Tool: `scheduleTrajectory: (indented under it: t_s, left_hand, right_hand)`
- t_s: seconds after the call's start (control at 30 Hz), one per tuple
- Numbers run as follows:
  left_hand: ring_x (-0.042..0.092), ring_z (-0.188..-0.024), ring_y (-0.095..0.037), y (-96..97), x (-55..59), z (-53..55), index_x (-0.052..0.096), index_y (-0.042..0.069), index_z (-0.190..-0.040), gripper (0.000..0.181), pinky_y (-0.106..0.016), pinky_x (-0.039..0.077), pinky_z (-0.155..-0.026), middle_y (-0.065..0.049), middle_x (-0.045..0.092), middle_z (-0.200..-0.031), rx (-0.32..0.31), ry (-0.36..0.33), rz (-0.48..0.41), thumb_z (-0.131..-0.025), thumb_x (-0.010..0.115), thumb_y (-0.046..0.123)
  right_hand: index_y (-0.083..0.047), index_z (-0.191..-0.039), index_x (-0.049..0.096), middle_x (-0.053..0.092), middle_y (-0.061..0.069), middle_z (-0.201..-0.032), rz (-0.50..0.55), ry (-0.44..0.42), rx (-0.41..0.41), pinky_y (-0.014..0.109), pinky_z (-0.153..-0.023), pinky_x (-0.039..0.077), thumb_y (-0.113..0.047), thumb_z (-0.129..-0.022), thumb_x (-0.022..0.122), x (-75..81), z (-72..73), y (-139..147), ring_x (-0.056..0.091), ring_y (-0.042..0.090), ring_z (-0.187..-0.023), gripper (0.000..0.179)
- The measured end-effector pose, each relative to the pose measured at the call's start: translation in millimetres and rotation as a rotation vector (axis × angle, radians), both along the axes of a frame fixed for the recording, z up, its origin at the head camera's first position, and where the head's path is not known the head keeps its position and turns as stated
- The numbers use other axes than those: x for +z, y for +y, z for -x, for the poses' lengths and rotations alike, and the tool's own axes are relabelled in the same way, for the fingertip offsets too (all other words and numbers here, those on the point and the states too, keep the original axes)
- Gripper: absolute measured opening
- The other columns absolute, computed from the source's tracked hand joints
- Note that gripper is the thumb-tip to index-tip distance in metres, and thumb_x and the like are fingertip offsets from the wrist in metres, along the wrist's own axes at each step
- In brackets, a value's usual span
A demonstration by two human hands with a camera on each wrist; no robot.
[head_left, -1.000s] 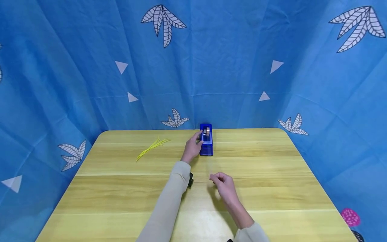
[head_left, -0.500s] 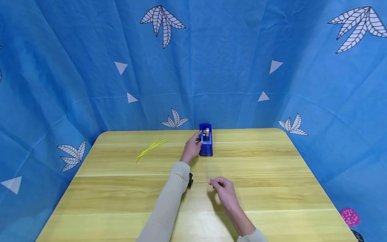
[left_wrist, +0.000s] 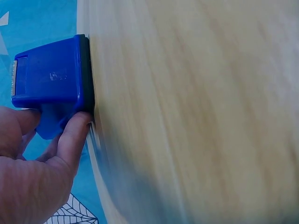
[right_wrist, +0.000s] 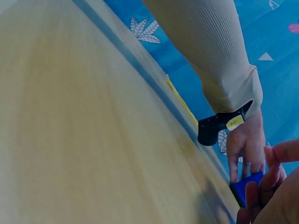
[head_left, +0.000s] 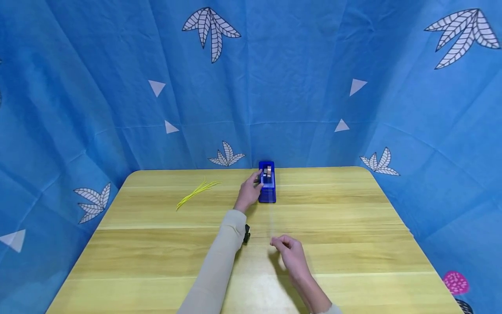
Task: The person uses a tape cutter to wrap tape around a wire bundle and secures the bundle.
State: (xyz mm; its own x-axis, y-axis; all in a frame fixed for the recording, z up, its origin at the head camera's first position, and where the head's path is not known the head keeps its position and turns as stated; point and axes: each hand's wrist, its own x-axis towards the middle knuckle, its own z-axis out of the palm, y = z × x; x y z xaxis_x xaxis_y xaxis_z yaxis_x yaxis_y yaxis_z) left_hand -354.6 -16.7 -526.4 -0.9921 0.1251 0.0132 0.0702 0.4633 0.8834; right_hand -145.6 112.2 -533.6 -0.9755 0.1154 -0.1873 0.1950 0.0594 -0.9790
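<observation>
A blue tape dispenser [head_left: 267,195] stands at the far edge of the table, with a tape roll in its top. My left hand [head_left: 248,192] holds it by the left side. The left wrist view shows the fingers and thumb of that hand on the dispenser's body [left_wrist: 51,74]. From its front a thin clear strip of tape [head_left: 271,218] runs toward me. Thumb and forefinger of my right hand [head_left: 291,253] pinch the strip's near end, above the table. In the right wrist view, the right hand [right_wrist: 282,196] partly hides the dispenser.
A bundle of thin yellow strands [head_left: 198,193] lies on the wooden table [head_left: 353,244], left of the dispenser. Blue patterned cloth [head_left: 306,87] hangs behind the table and along its sides. A black wrist camera [head_left: 246,234] sits on the left wrist.
My right hand has drawn back a little toward me, and the strip of tape between it and the dispenser has grown longer. The left hand and the dispenser stay in place.
</observation>
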Motion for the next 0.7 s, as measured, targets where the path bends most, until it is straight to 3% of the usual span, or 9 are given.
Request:
scheduleTrajectory:
  t_s: [0.7]
  left_hand:
    - [0.053,-0.140,-0.038,-2.4,-1.0,1.0,0.039,0.028,-0.160,0.055,-0.055,0.045,-0.115,-0.019,0.047,-0.158,-0.020,0.005,0.023,-0.109,0.054,0.016]
  right_hand:
    - [0.003,-0.090,0.067,0.066,0.003,-0.096,0.005,-0.012,0.005,0.033,-0.092,0.041,-0.020,-0.101,0.065,2.5,-15.4,-1,0.056,0.017,-0.102,0.025]
